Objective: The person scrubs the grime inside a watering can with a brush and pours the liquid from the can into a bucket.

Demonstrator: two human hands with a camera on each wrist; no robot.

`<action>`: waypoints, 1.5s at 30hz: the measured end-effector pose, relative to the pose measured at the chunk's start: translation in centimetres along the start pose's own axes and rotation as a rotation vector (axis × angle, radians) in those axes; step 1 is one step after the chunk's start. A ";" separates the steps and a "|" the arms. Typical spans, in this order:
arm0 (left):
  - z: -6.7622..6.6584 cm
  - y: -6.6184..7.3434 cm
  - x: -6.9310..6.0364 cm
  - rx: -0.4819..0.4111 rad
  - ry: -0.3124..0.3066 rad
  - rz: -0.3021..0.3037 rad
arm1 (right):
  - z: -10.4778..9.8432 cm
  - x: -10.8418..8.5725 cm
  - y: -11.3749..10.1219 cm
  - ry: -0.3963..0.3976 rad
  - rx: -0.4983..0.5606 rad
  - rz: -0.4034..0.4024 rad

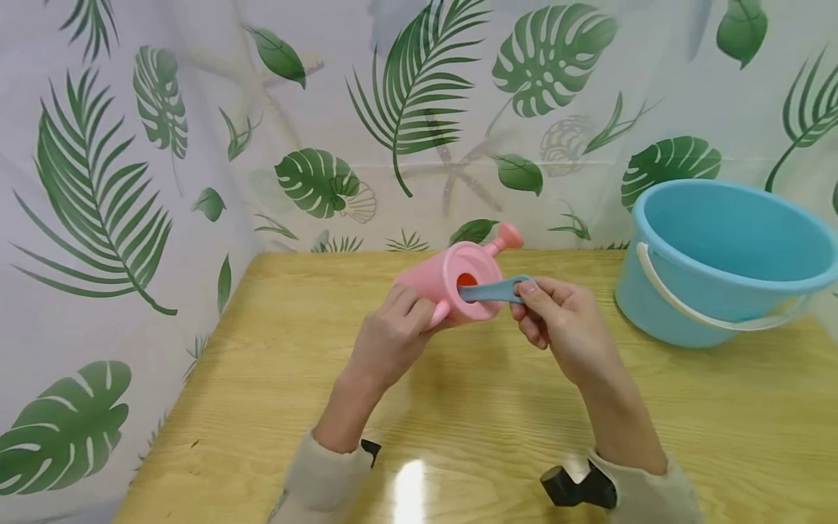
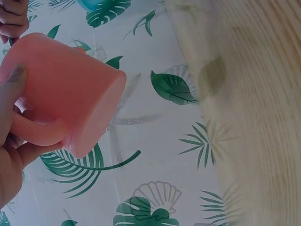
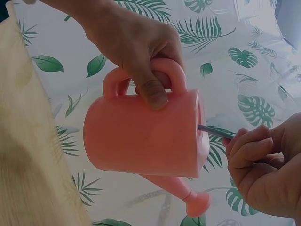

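A pink toy watering can (image 1: pixel 425 275) is held tilted above the table, its round top opening turned toward the right hand. My left hand (image 1: pixel 391 329) grips it by its loop handle (image 3: pixel 113 82), the thumb on the body in the right wrist view. With thumb and fingers my right hand (image 1: pixel 568 320) pinches the end of a flat blue handle (image 1: pixel 487 292). The other end of that handle goes into the can's opening, so the tool's head is hidden. Orange-red shows inside the opening; I cannot tell whether it is the inner wall. The can's spout (image 3: pixel 171 185) points away.
A large light-blue bucket (image 1: pixel 687 291) with a white carrying handle (image 1: pixel 681 302) stands on the right of the wooden table (image 1: pixel 262 407). Behind and to the left hangs a white sheet (image 1: pixel 216 145) printed with green leaves. Black wrist mounts (image 1: pixel 576 489) sit at the sleeves.
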State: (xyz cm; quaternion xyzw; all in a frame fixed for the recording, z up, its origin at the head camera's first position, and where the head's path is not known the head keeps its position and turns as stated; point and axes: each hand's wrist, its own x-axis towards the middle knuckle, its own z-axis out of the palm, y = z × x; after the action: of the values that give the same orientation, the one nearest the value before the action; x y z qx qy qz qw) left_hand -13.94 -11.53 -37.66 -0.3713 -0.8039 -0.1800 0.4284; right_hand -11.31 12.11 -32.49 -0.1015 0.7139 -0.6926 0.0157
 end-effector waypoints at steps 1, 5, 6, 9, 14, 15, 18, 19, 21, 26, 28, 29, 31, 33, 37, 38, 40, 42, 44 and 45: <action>-0.1 0.0 -0.1 0.002 0.006 -0.001 | -0.1 0.1 0.0 -0.006 0.015 -0.008; -0.3 -0.3 -0.2 0.011 0.021 -0.006 | 0.1 0.7 0.1 -0.025 0.066 -0.022; -0.4 -0.4 -0.3 0.018 0.028 -0.006 | 0.3 0.9 0.1 -0.034 0.061 -0.020; -0.5 -0.7 -0.3 0.034 0.048 -0.013 | 1.0 1.6 0.1 -0.064 0.030 -0.015; -0.5 -0.7 -0.3 0.034 0.072 -0.007 | 1.2 2.0 0.2 -0.077 0.027 -0.027; -0.5 -0.7 -0.4 0.033 0.075 -0.004 | 1.1 1.9 0.2 -0.077 0.029 -0.028; -0.6 -0.6 -0.6 0.036 0.080 -0.004 | 0.8 1.8 0.1 -0.095 0.022 -0.029; -0.6 -0.6 -0.6 0.040 0.079 -0.005 | 0.8 1.8 0.1 -0.103 0.014 -0.031; -0.7 -0.8 -0.7 0.033 0.083 -0.009 | 0.7 1.9 0.1 -0.123 0.004 -0.042; -0.5 -1.6 -0.5 0.012 0.089 0.002 | -0.1 2.2 0.1 -0.139 0.014 -0.096; -0.2 -1.8 -0.3 0.013 0.090 0.006 | -0.6 2.3 0.1 -0.137 0.049 -0.115; 0.0 -1.9 -0.3 0.011 0.090 0.004 | -0.8 2.3 0.2 -0.133 0.066 -0.119; 0.4 -1.9 -0.4 0.013 0.091 0.006 | -0.9 2.3 0.4 -0.127 0.105 -0.106; 0.7 -1.6 -0.5 0.024 0.085 0.017 | -0.5 2.1 0.8 -0.130 0.125 -0.077; 1.2 -0.7 -1.1 0.047 0.058 0.041 | 0.8 1.7 1.7 -0.134 0.120 -0.033; 1.3 -0.5 -1.2 0.050 0.049 0.045 | 0.9 1.6 1.9 -0.131 0.133 -0.035; 1.3 -0.1 -1.2 0.049 0.030 0.044 | 0.7 1.3 2.0 -0.116 0.178 -0.049; 1.3 0.0 -1.2 0.041 0.022 0.035 | 0.1 1.1 1.9 -0.102 0.254 -0.059; 1.1 0.0 -1.1 0.042 0.024 0.024 | -0.6 1.0 1.7 -0.104 0.325 -0.044; 1.0 0.0 -1.1 0.045 0.028 0.020 | -0.9 0.9 1.5 -0.102 0.347 -0.024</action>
State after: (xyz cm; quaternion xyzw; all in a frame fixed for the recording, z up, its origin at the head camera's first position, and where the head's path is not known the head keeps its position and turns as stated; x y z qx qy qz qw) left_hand -14.15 -11.38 -39.11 -0.3669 -0.7979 -0.1630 0.4496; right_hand -12.55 12.88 -33.88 -0.1408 0.5806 -0.7996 0.0606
